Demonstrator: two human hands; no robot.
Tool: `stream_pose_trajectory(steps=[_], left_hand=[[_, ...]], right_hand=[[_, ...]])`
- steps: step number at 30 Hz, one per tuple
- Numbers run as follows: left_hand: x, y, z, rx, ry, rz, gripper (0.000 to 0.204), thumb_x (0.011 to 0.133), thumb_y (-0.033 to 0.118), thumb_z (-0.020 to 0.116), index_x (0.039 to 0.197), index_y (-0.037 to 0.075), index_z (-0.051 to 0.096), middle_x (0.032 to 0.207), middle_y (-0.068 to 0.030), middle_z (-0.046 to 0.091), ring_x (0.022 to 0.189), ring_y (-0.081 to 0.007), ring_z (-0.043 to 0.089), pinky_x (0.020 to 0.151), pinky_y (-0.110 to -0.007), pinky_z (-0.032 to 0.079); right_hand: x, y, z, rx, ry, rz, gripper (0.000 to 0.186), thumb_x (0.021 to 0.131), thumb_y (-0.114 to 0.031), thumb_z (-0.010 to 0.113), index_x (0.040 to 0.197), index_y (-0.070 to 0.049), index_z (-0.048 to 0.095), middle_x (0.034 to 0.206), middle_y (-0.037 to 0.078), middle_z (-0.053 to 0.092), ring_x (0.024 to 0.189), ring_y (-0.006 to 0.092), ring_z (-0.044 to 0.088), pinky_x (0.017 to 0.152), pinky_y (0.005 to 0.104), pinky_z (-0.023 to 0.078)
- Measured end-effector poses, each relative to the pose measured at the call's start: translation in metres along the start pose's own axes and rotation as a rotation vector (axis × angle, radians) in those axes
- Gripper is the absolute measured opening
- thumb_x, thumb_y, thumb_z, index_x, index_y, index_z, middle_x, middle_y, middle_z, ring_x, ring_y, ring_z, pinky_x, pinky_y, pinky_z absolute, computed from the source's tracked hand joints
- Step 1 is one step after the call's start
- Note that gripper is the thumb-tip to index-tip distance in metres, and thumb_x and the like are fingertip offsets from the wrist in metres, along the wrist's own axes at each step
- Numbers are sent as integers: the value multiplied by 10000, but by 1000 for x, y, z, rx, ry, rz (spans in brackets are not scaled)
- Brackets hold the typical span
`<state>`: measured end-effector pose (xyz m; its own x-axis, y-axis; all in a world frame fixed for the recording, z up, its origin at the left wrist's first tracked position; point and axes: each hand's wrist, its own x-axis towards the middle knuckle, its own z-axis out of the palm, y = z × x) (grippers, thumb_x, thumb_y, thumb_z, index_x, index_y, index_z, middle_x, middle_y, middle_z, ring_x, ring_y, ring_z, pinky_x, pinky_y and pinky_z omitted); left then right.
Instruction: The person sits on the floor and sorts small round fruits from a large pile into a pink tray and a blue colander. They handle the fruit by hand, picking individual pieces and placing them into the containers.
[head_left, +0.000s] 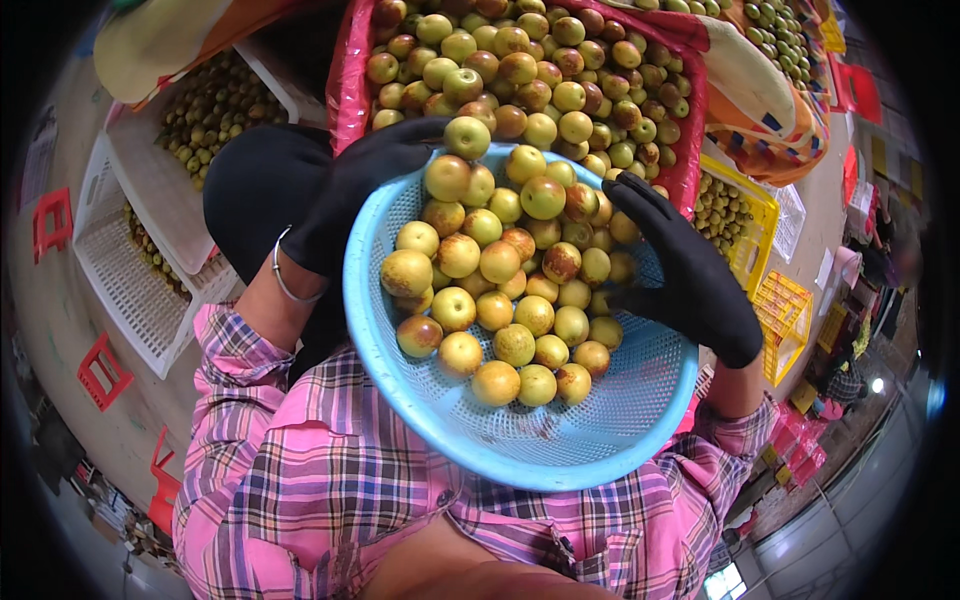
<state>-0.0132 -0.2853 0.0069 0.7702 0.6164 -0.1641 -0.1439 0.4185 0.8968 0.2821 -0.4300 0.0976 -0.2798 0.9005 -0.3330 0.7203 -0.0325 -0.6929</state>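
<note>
A round light-blue plastic basket (pixel 400 390) with mesh walls is tilted toward me in front of my chest. Green-yellow jujubes (pixel 500 262) with brown-red patches are heaped in its far half. My left hand (pixel 375 175), in a black glove, grips the basket at its far left rim; its fingertips are partly hidden behind rim and fruit. On the other side my right hand (pixel 690 275), also black-gloved, reaches over the right rim. Its fingers and thumb are stretched apart, the thumb inside the basket beside the jujubes. Beyond the basket lies a red-lined crate (pixel 694 130) full of the same fruit.
White crates (pixel 150 300) with jujubes stand on the left, and a yellow crate (pixel 765 230) with more sits on the right. Red stools (pixel 103 372) are on the floor at left. Patterned cloth (pixel 765 110) drapes beside the red-lined crate. Other people appear at far right.
</note>
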Motion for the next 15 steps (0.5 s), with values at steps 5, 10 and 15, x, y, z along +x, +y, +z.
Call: stream_pose_trajectory(steps=[5, 10, 15], left_hand=[[-8, -16, 7, 28, -77, -136, 450, 963, 230, 508, 1322, -41, 510, 1290, -129, 589, 1206, -208, 557, 1054, -337, 419], [-9, -27, 5, -174, -25, -286, 526, 953, 255, 520, 1387, -31, 442, 1355, -157, 540, 1250, -237, 531, 1091, -365, 391], [-10, -29, 2, -237, -38, -245, 404, 985, 174, 469, 1324, -41, 512, 1321, -114, 572, 1222, -190, 546, 1061, -327, 416]], right_hand=[[-17, 23, 31, 14, 3, 222, 773, 767, -278, 803, 1440, -164, 442, 1354, 150, 555, 1198, 321, 576, 981, 386, 481], [-25, 42, 41, 472, 82, 230, 746, 818, -235, 782, 1455, -89, 423, 1443, 109, 493, 1343, 214, 448, 1121, 372, 345], [-19, 49, 38, 352, -8, 68, 943, 751, -227, 833, 1514, -92, 295, 1518, 124, 392, 1377, 226, 404, 1141, 383, 317]])
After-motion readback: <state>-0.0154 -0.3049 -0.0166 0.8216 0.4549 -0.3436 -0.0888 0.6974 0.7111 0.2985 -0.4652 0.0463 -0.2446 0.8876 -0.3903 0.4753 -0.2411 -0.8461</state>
